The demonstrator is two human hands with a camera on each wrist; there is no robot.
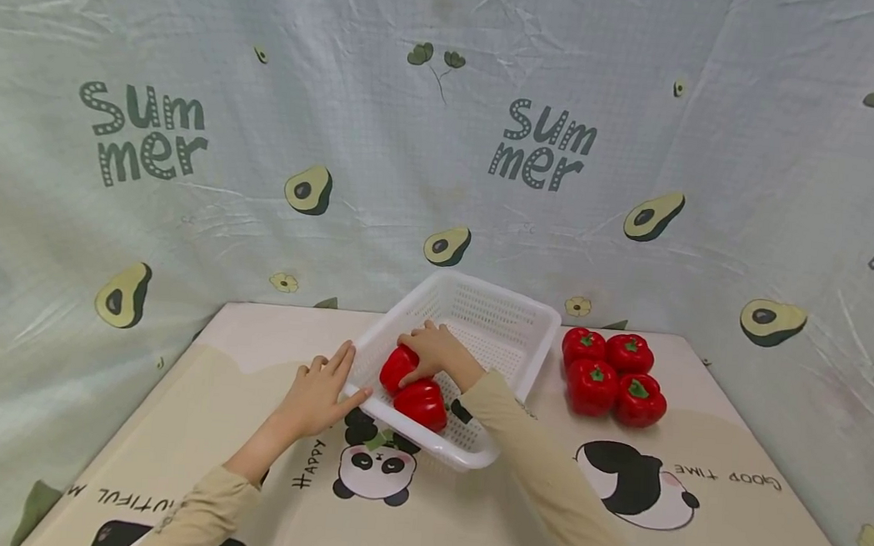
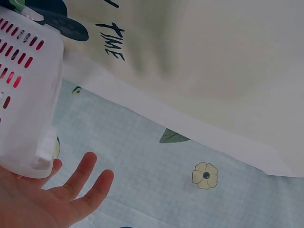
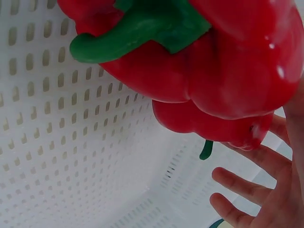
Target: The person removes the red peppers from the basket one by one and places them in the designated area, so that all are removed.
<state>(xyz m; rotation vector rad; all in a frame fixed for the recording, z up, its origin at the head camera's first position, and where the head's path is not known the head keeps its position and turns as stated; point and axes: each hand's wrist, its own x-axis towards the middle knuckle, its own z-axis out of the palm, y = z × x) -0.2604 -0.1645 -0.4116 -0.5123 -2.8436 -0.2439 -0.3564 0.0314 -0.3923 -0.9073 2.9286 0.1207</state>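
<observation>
A white perforated plastic basket (image 1: 452,453) sits on the table, with two red bell peppers in its left part. My right hand (image 1: 440,350) reaches inside and holds the farther bell pepper (image 1: 397,371), thumb on its near side. In the right wrist view that bell pepper (image 3: 209,124) lies against the hand, with other fingers (image 3: 242,185) spread beyond it. The nearer bell pepper (image 1: 421,404) lies on its side by the front wall. At the basket's left rim my left hand (image 1: 317,395) rests with fingers extended, thumb along the edge.
Several red bell peppers (image 1: 594,387) stand grouped on the table to the right of the basket. The table (image 1: 544,480) has a panda-print cover. Behind it hangs a pale curtain (image 1: 385,136) with avocado prints, close to the basket's far end.
</observation>
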